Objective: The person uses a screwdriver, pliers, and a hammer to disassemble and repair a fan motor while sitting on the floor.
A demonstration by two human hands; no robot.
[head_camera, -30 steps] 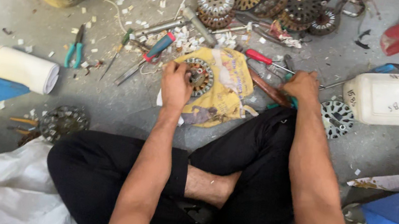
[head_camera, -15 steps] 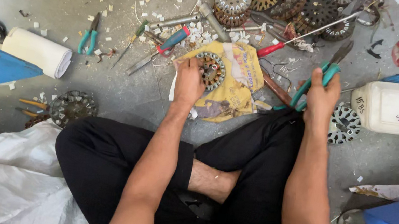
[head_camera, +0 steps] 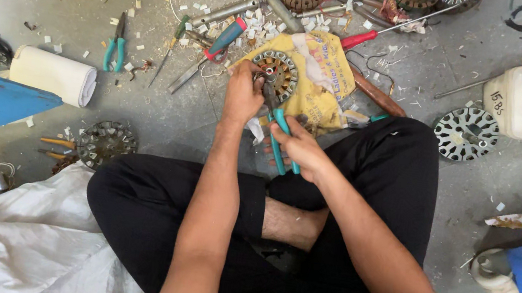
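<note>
Stator ring [head_camera: 275, 73], wound with copper, lies on a yellow cloth [head_camera: 323, 84] on the concrete floor [head_camera: 164, 114], just ahead of the person's crossed legs. Left hand [head_camera: 243, 92] presses on its near rim, fingers curled. Right hand [head_camera: 301, 146] grips teal-handled pliers [head_camera: 281, 136], nose at the ring. A white roll [head_camera: 55, 76] lies well left.

One head-worn camera looks almost straight down from close above at the person's crossed legs and the concrete floor [head_camera: 164, 114] ahead. Near is the lap at the bottom edge; far is the top, where a tool pile is cut off, perhaps continuing beyond.
</note>
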